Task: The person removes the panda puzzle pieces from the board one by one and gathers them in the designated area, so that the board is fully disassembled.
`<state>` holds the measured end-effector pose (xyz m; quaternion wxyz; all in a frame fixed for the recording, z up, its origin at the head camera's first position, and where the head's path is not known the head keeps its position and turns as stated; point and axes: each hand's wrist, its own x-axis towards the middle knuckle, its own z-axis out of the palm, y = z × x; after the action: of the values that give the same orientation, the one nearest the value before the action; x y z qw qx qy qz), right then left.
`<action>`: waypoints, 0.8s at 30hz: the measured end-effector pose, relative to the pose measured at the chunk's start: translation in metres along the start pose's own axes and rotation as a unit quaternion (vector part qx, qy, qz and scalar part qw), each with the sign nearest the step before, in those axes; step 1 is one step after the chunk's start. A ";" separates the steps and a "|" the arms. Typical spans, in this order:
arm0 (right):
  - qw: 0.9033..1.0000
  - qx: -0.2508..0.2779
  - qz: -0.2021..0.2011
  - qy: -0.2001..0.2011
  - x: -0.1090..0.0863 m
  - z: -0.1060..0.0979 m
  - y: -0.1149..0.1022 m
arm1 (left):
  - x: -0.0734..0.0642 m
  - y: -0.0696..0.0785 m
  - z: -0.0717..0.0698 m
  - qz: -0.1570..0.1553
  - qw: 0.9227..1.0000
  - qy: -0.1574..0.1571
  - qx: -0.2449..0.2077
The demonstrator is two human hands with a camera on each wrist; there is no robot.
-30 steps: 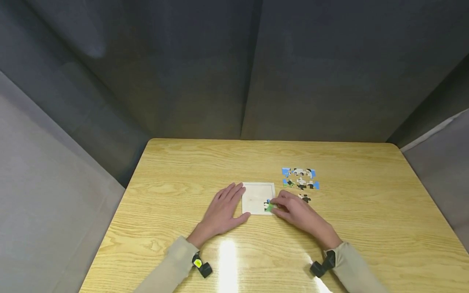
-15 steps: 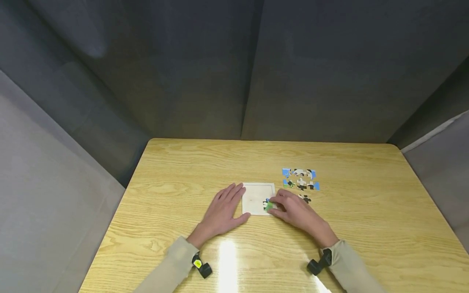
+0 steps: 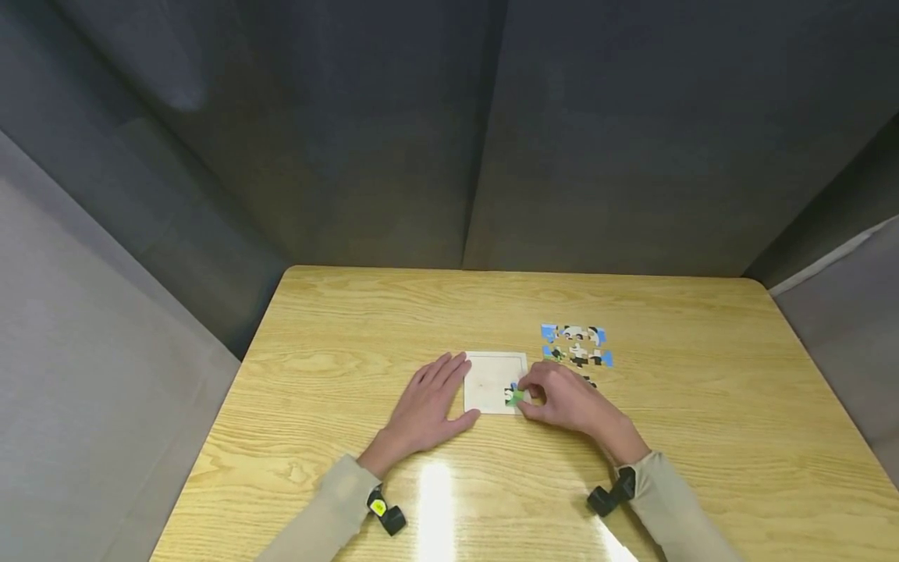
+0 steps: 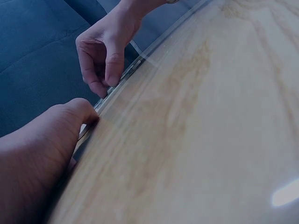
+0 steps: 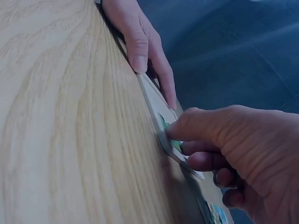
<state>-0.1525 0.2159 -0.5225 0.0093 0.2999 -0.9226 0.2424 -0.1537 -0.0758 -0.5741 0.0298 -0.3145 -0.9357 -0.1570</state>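
Note:
A square white puzzle board (image 3: 486,381) lies on the table between my hands. My left hand (image 3: 424,402) is spread beside it, fingertips and thumb touching its left edge. At the board's lower right corner, my right hand (image 3: 562,396) pinches a green, black and white puzzle piece (image 3: 511,396) between thumb and forefinger. In the right wrist view, the thumb lies over the green piece (image 5: 163,122) near the corner of the board (image 5: 149,95). My fingers hide part of the piece.
Panda puzzle pieces (image 3: 577,353) lie in rows just beyond and to the right of the board, the nearest partly hidden by my right hand. The wooden table (image 3: 365,312) meets dark curtains (image 3: 379,156) at its far edge.
My right hand has shifted slightly left with the piece, and its fingers bend more now. It covers more of the nearest loose pieces. My left hand has stayed in place.

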 end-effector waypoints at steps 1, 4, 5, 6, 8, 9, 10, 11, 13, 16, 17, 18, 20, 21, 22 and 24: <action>1.000 -0.003 -0.002 0.004 0.001 0.001 0.000 | 0.000 0.000 0.000 0.000 1.000 0.000 0.001; 1.000 -0.020 -0.007 0.015 0.002 0.003 -0.001 | 0.000 -0.001 -0.001 -0.001 1.000 -0.003 0.005; 0.999 -0.026 -0.010 0.017 0.003 0.005 -0.001 | 0.000 -0.001 -0.001 -0.001 1.000 -0.004 0.006; 0.999 -0.033 -0.015 0.019 0.003 0.005 -0.002 | 0.001 -0.001 -0.001 -0.001 1.000 -0.005 0.007; 0.999 -0.042 -0.025 0.024 0.004 0.006 -0.003 | 0.001 -0.001 -0.001 -0.001 1.000 -0.006 0.006; 0.998 -0.044 -0.030 0.026 0.004 0.006 -0.004 | 0.001 0.000 -0.001 -0.001 1.000 -0.006 0.007; 0.998 -0.048 -0.034 0.026 0.005 0.006 -0.004 | 0.001 0.000 -0.002 0.000 1.000 -0.005 0.006; 0.998 -0.050 -0.035 0.028 0.006 0.006 -0.005 | 0.001 0.000 -0.002 0.000 1.000 -0.004 0.006; 0.998 -0.056 -0.032 0.028 0.007 0.006 -0.005 | 0.001 -0.001 -0.001 0.000 1.000 -0.001 0.006; 0.998 -0.057 -0.019 0.017 0.010 0.006 -0.004 | 0.001 -0.001 -0.001 -0.002 1.000 -0.002 0.005; 0.998 -0.054 -0.014 0.013 0.010 0.005 -0.005 | 0.001 -0.001 0.000 -0.002 1.000 -0.003 0.005; 0.999 -0.050 -0.010 0.007 0.011 0.005 -0.005 | 0.001 -0.001 0.000 -0.002 1.000 -0.003 0.003; 0.999 -0.040 -0.005 -0.004 0.010 0.004 -0.006 | 0.000 -0.001 0.000 -0.001 1.000 -0.004 0.002; 0.999 -0.035 -0.004 -0.008 0.009 0.004 -0.007 | 0.000 -0.001 0.001 -0.001 1.000 -0.004 0.001; 0.999 -0.030 -0.003 -0.012 0.008 0.004 -0.007 | 0.000 -0.001 0.000 0.000 1.000 -0.004 0.000; 1.000 -0.020 -0.003 -0.018 0.006 0.005 -0.009 | 0.000 -0.001 0.000 0.001 1.000 -0.002 0.003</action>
<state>-0.1520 0.2044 -0.5219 -0.0009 0.3071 -0.9262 0.2188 -0.1544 -0.0765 -0.5744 0.0295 -0.3160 -0.9357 -0.1539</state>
